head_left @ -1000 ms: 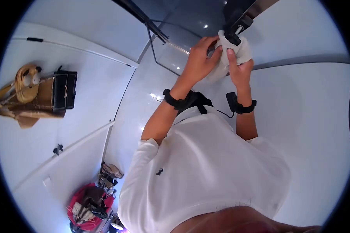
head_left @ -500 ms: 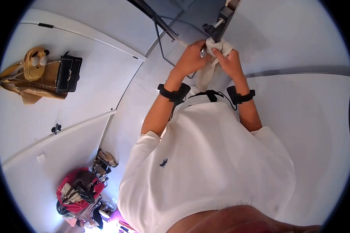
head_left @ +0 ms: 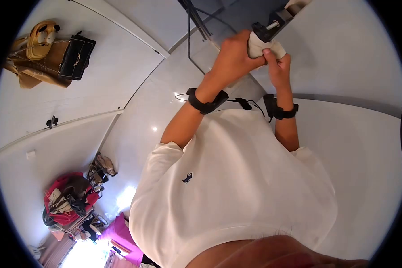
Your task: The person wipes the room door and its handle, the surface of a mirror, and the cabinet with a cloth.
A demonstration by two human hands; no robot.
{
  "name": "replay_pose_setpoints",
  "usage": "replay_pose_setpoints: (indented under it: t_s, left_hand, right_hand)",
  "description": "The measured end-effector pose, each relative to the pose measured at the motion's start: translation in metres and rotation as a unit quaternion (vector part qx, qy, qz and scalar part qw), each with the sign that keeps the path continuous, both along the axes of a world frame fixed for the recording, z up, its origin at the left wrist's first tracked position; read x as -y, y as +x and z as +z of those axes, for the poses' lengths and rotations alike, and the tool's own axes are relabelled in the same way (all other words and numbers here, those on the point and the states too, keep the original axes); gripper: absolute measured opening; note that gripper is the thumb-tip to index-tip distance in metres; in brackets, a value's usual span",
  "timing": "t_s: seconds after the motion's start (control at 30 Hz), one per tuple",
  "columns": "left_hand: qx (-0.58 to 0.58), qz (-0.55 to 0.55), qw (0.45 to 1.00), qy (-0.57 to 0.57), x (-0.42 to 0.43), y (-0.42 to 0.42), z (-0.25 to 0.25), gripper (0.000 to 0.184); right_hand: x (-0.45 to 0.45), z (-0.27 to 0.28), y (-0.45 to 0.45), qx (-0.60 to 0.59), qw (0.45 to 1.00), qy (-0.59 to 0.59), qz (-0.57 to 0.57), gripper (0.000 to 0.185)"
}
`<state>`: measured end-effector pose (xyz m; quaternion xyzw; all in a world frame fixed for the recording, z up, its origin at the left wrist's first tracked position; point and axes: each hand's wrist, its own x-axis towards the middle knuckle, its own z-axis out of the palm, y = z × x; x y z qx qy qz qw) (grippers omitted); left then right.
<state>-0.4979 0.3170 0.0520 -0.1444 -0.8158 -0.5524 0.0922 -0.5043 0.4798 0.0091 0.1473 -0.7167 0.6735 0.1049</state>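
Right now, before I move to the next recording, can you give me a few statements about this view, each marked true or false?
1. The left hand and the right hand are both at the pale cloth. True.
2. The right wrist is bare. False: it wears a black strap.
3. The pale cloth is right by a black clamp knob. True.
4. The black bag lies on the person's lap. False: it hangs off to the left, beside a yellow bag with big eyes.
5. The white shirt has a small dark logo. True.
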Motion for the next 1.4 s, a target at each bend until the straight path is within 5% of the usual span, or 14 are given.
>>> replay_pose_setpoints:
  t_s: [0.17,0.33,0.53,0.63,0.8,0.93,0.97,1.03,1.3,1.4]
  left_hand:
    - [-0.024,0.022,0.999,-0.024,-0.007,-0.008,-0.034,0.043]
    - [0.002,-0.007,1.000,-0.023,-0.005,-0.022,-0.071,0.042]
    - [0.090,-0.075,0.984,-0.136,0.004,-0.050,-0.122,0.038]
    - [0.096,-0.100,0.981,-0.136,0.010,-0.050,-0.113,0.036]
    - [0.039,-0.109,0.992,-0.058,0.032,-0.036,-0.033,0.037]
    - [0.013,-0.096,0.993,-0.068,0.034,-0.022,0.007,0.042]
    - [-0.008,-0.091,0.991,-0.101,0.035,-0.018,0.010,0.043]
    - [-0.011,-0.082,0.990,-0.112,0.027,-0.019,0.008,0.043]
    - [-0.004,-0.068,0.971,-0.231,0.002,-0.032,-0.026,0.050]
    - [0.103,-0.123,0.948,-0.275,-0.001,-0.038,-0.035,0.059]
  right_hand:
    - [-0.024,-0.098,-0.014,0.024,1.000,0.011,0.016,0.030]
    - [-0.035,-0.121,-0.018,0.077,0.996,0.017,0.043,0.032]
    - [-0.048,-0.114,-0.022,0.203,0.955,0.178,0.122,0.033]
    - [-0.053,-0.114,-0.017,0.193,0.964,0.128,0.130,0.029]
    - [-0.028,-0.047,-0.010,0.008,0.994,0.072,-0.080,0.021]
    - [-0.011,-0.009,-0.010,-0.068,0.986,0.067,-0.136,0.016]
    - [-0.001,-0.011,-0.007,-0.068,0.985,0.066,-0.141,0.016]
    - [0.011,-0.017,-0.015,0.037,0.986,-0.133,-0.094,0.018]
    - [-0.003,-0.063,-0.019,0.136,0.983,-0.061,-0.103,0.032]
    - [-0.001,-0.064,-0.015,0.178,0.978,-0.040,-0.096,0.034]
